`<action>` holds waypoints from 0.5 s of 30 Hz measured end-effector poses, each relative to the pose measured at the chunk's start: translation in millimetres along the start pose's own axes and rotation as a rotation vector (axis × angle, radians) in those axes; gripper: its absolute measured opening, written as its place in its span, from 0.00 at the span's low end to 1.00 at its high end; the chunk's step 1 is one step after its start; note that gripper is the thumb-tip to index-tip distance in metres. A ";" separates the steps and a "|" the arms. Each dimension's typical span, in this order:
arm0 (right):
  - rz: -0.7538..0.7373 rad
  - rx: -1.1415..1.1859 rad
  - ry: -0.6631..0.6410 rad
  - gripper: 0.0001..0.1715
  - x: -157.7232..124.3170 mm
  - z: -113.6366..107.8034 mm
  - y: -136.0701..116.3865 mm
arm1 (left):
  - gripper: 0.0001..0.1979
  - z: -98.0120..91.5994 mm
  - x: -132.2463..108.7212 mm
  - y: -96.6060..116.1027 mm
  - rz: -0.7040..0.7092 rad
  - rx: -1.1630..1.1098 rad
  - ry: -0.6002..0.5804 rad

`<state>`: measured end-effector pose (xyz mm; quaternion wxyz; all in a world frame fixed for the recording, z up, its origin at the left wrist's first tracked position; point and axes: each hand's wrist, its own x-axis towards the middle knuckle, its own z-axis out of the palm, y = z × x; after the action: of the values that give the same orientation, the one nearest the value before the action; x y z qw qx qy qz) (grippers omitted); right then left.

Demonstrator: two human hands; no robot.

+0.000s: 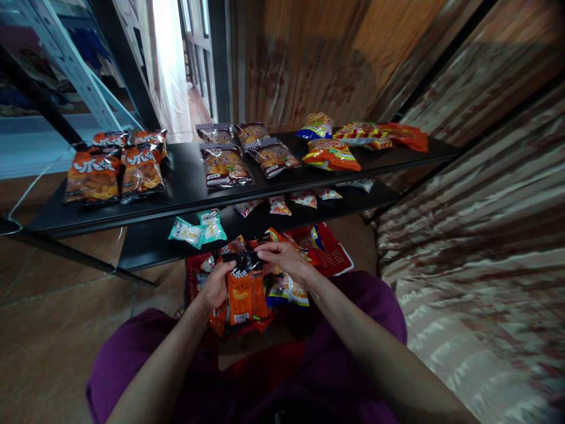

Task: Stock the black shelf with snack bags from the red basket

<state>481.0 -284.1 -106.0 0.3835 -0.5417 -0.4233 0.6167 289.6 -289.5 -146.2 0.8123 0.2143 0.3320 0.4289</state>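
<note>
Both my hands hold an orange snack packet (244, 291) with a black top edge, above a red bag (329, 250) full of snack packets on the floor. My left hand (215, 287) grips the packet's left side. My right hand (282, 257) pinches its top right corner. The packet hangs upright between my knees, in front of a low black shelf unit (185, 188).
The top shelf carries orange chip packets (115, 171) at left, brown packets (225, 165) in the middle and yellow-red packets (331, 154) at right. The lower shelf (150, 244) holds teal packets (198, 229) and small pale ones (291, 203). A curtain (477, 235) hangs at right.
</note>
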 end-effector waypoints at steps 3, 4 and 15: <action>0.023 -0.010 0.047 0.18 1.2 0.5 -1.9 | 0.13 -0.9 -0.5 0.5 0.025 0.038 0.019; 0.025 -0.007 0.075 0.18 1.1 1.4 -2.6 | 0.12 -1.4 -0.7 0.3 0.029 0.054 0.025; 0.116 0.202 0.266 0.14 9.2 18.0 -4.6 | 0.11 4.4 -1.8 6.4 0.038 0.014 0.076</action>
<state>462.1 -275.9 -103.8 0.4524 -0.6008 -0.2730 0.5999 288.5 -287.9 -138.5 0.7894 0.2099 0.3614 0.4496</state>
